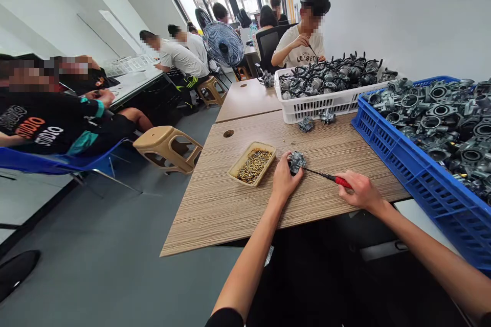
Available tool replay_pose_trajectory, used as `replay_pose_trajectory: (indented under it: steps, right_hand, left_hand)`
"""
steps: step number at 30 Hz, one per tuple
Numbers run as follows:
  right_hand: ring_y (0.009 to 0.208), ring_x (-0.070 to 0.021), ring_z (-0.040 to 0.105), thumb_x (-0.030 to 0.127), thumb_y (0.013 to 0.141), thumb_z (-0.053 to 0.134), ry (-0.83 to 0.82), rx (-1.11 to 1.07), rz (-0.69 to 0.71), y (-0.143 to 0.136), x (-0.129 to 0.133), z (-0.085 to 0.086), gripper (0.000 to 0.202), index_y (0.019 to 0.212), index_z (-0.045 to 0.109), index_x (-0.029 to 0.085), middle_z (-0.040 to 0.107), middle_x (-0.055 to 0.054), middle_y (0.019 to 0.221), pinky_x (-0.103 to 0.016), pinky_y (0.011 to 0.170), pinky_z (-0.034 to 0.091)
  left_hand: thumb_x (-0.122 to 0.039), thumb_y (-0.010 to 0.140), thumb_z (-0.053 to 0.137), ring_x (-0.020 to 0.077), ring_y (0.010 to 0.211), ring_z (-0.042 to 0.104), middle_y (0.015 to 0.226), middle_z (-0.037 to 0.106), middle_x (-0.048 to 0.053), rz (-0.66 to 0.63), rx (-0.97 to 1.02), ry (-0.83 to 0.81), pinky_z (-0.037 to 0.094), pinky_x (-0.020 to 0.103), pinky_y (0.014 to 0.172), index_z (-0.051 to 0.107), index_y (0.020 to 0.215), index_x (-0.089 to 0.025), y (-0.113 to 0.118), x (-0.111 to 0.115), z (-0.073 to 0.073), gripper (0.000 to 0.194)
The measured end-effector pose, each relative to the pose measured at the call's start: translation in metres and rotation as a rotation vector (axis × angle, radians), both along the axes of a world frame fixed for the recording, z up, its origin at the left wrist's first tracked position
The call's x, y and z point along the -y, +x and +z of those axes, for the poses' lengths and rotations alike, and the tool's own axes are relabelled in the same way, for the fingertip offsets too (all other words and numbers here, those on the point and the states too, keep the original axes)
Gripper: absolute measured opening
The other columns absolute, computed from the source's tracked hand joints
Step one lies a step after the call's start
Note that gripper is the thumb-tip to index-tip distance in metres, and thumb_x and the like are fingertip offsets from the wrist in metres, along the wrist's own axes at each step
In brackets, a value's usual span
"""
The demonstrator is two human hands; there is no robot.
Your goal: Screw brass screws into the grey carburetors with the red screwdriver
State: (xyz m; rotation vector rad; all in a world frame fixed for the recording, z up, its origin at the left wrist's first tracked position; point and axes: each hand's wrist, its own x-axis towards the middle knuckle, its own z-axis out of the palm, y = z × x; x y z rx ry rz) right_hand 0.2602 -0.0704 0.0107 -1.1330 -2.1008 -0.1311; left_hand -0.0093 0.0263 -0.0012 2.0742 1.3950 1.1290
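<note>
My left hand (pixel 284 180) is closed around a small grey metal carburetor (pixel 296 161) on the wood-grain table. In my right hand (pixel 362 191) is a screwdriver (pixel 342 182) with a red and black handle. Its thin dark shaft points left, and the tip meets the carburetor's right side; the exact contact spot is too small to make out. Just left of my left hand sits a shallow beige tray (pixel 232 172) heaped with small brass parts (pixel 254 165). A few tiny loose pieces (pixel 293 142) lie beyond the carburetor.
A blue crate (pixel 414 163) full of carburetors stands on the right. Behind, a white basket (pixel 307 110) holds more, with two carburetors (pixel 306 124) before it. Across the table a person (pixel 301 46) works with a tool. A fan (pixel 223 45) and tan stool (pixel 164 145) stand left.
</note>
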Motion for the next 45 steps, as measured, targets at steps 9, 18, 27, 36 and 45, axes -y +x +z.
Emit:
replay_pose_trajectory:
  steps: [9,18,27,36,45]
  right_hand:
    - [0.08,-0.0219,0.073,0.015,0.095,0.057,-0.001,-0.003,-0.009,0.0002,-0.0006,-0.0017,0.028,0.122,0.064,0.022,0.073,-0.005,0.091,-0.035,0.076,0.061]
    - [0.081,-0.0224,0.074,0.015,0.092,0.058,-0.048,-0.013,0.009,0.0019,-0.002,-0.0036,0.033,0.123,0.067,0.023,0.074,-0.005,0.092,-0.036,0.077,0.062]
    - [0.083,-0.0236,0.074,0.018,0.091,0.057,-0.097,-0.009,-0.005,0.0025,-0.0021,-0.0054,0.034,0.123,0.068,0.024,0.075,-0.006,0.094,-0.037,0.08,0.064]
    - [0.084,-0.0232,0.075,0.018,0.091,0.059,-0.083,-0.01,-0.01,0.0027,-0.0022,-0.0059,0.033,0.121,0.07,0.024,0.076,-0.006,0.096,-0.037,0.079,0.064]
    - [0.083,-0.0232,0.074,0.02,0.093,0.057,-0.094,-0.006,-0.017,0.0023,-0.0017,-0.0045,0.027,0.117,0.069,0.024,0.076,-0.006,0.094,-0.036,0.078,0.062]
  left_hand:
    - [-0.028,0.089,0.072,0.0279,0.116,0.068,0.127,0.069,0.012,0.008,-0.009,-0.002,0.055,0.044,0.105,0.045,0.145,-0.023,-0.0004,0.0,-0.0003,0.062]
    - [-0.027,0.089,0.072,0.028,0.116,0.069,0.127,0.069,0.013,0.014,0.008,-0.013,0.055,0.044,0.104,0.045,0.145,-0.023,-0.0003,-0.0003,0.0,0.063]
    - [-0.028,0.09,0.071,0.0283,0.12,0.068,0.131,0.069,0.013,0.002,0.015,-0.018,0.054,0.045,0.108,0.045,0.145,-0.022,-0.0008,0.0002,0.0013,0.062]
    - [-0.027,0.089,0.072,0.0285,0.123,0.067,0.132,0.068,0.013,0.007,0.014,-0.013,0.053,0.045,0.109,0.044,0.145,-0.024,-0.0002,-0.0003,0.0001,0.062]
    - [-0.028,0.09,0.072,0.0285,0.12,0.068,0.131,0.068,0.013,0.01,0.011,-0.009,0.054,0.045,0.107,0.044,0.146,-0.023,-0.0002,-0.0005,-0.0016,0.062]
